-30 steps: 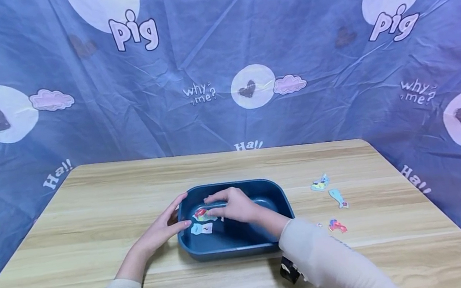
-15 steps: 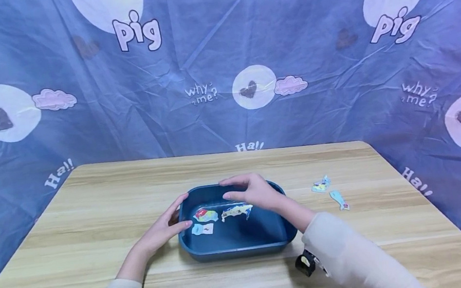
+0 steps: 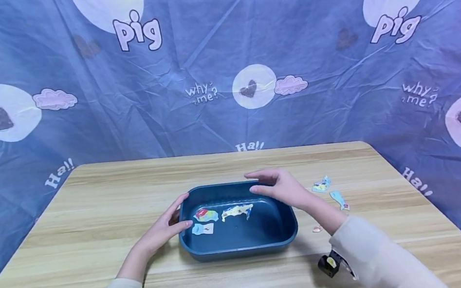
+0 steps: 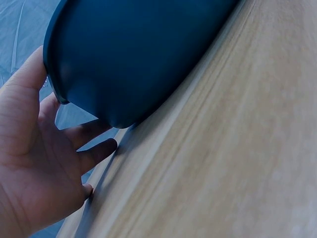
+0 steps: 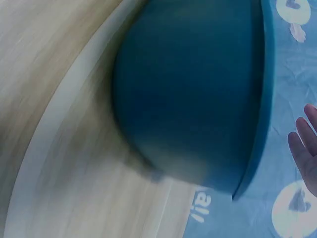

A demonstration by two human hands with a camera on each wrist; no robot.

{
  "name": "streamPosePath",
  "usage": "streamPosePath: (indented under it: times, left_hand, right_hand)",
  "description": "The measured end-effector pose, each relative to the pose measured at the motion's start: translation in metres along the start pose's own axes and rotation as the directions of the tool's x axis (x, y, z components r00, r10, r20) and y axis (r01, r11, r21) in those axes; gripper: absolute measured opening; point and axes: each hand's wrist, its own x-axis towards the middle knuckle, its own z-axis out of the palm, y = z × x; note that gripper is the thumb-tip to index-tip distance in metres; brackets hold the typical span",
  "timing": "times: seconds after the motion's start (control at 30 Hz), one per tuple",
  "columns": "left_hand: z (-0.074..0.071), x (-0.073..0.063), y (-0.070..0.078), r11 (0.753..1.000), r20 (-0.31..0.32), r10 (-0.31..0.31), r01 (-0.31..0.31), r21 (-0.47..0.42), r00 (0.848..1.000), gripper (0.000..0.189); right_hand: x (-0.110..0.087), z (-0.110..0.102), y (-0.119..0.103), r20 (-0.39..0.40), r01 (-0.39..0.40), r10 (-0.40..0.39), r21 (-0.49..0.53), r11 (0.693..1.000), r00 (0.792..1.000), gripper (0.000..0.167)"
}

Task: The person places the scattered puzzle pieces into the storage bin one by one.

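A dark blue rectangular bin (image 3: 241, 249) stands on the table. Several small flat cut-outs lie in it: a red and yellow-green cut-out (image 3: 206, 215), a pale blue and white cut-out (image 3: 202, 229), and a cream and blue cut-out (image 3: 237, 211). My left hand (image 3: 160, 230) holds the bin's left end, thumb over the rim; in the left wrist view that hand (image 4: 44, 158) has its other fingers spread outside the wall. Above the bin's right rim hovers my right hand (image 3: 283, 188), holding nothing, fingers loosely bent. Its fingers (image 5: 299, 148) show at the right wrist view's edge.
Right of the bin, a blue and yellow cut-out (image 3: 321, 184) and a light blue whale-like cut-out (image 3: 339, 201) lie on the wooden table (image 3: 109, 195). A small reddish piece (image 3: 317, 229) shows partly beside the right forearm. A blue printed cloth (image 3: 219, 126) hangs behind.
My right hand has moved right, from over the cut-outs inside the bin to its right rim, uncovering the cream and blue cut-out. The left hand has stayed on the bin.
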Motion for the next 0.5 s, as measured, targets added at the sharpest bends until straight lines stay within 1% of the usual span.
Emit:
streamPosePath:
  times: [0.1,0.2,0.33,0.5]
  left_hand:
    - [0.000,0.001,-0.003,1.000,0.002,0.004,-0.004,-0.002,1.000,0.064]
    - [-0.002,0.005,-0.013,1.000,0.000,0.000,0.000,-0.005,1.000,0.064]
    - [-0.005,0.010,-0.026,1.000,-0.003,-0.001,0.001,0.000,1.000,0.063]
    - [-0.004,0.012,-0.030,1.000,-0.010,0.000,0.001,0.008,1.000,0.063]
  right_hand:
    - [-0.004,-0.011,0.015,-0.024,-0.017,0.017,0.000,1.000,1.000,0.036]
    - [-0.010,-0.023,0.024,-0.046,-0.039,0.038,-0.008,0.999,0.998,0.036]
    - [-0.020,-0.038,0.032,-0.080,-0.049,0.049,-0.003,0.999,0.996,0.037]
    - [-0.032,-0.054,0.040,-0.140,-0.054,0.053,-0.002,0.999,0.989,0.039]
